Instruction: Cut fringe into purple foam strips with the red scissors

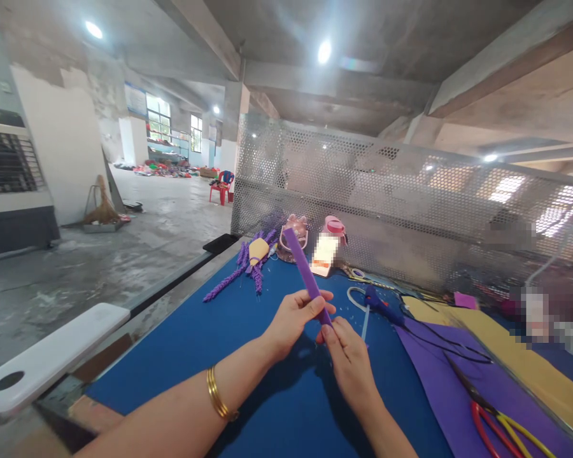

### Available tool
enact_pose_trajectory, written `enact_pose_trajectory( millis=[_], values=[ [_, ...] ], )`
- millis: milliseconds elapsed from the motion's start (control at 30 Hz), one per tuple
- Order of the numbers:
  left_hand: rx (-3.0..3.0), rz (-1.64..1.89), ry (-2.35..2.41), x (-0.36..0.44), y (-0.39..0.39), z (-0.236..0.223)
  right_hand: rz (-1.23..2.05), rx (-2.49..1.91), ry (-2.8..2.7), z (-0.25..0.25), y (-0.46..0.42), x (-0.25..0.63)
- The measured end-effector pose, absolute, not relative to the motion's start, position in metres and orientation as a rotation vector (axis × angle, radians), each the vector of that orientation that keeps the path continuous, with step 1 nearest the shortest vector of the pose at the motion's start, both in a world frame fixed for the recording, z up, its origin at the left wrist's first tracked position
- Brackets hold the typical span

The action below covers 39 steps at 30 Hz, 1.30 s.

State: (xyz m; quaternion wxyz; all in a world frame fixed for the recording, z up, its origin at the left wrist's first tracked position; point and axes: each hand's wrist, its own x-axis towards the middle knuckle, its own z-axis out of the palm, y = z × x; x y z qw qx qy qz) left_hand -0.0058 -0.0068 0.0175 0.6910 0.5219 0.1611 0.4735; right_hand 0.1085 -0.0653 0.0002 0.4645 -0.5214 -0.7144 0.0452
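Note:
A narrow purple strip [302, 264], perhaps foam or felt, slants up and away over the blue tabletop [181, 356]. My left hand [298, 318] pinches it partway along, thumb on top. At its near end the thumb and fingers of my right hand [346, 350] are closed on it too. Beyond my hands, at the far left of the table, lie purple fringed stems [229, 283] with a yellow piece [258, 251] on them. Right of my hands a blue glue gun [382, 305] rests on its wire stand with a glue stick below.
Purple sheet [424, 362] and yellow sheet [520, 362] lie at the right, with red-and-yellow-handled scissors [489, 410] on the purple one. A lit phone [325, 251] leans near a pink-lidded bottle [334, 226]. Behind stands a perforated metal panel [363, 184]. Black cables trail from the glue gun.

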Motion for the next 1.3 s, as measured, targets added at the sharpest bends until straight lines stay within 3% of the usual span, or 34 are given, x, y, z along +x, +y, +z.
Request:
enact_pose_trajectory(
  millis=[133, 300, 600, 800, 1067, 1300],
  values=[
    [1.14, 1.075, 0.427, -0.004, -0.007, 0.016, 0.141, -1.278, -1.789, 0.0, -0.064, 0.11],
    [1.036, 1.343, 0.518, -0.013, 0.004, 0.025, 0.152, -1.303, -1.841, 0.001, -0.065, 0.11],
    [1.216, 1.124, 0.424, -0.007, -0.004, 0.018, 0.105, -1.336, -1.782, -0.004, -0.064, 0.112],
    [1.137, 1.357, 0.541, -0.013, 0.004, 0.024, 0.083, -1.354, -1.844, -0.005, -0.062, 0.116],
    [1.151, 1.231, 0.496, -0.009, 0.001, 0.022, 0.053, -1.391, -1.828, -0.004, -0.063, 0.118],
    [1.056, 1.428, 0.579, -0.015, 0.011, 0.025, 0.027, -1.428, -1.832, -0.002, -0.061, 0.131]
  ],
)
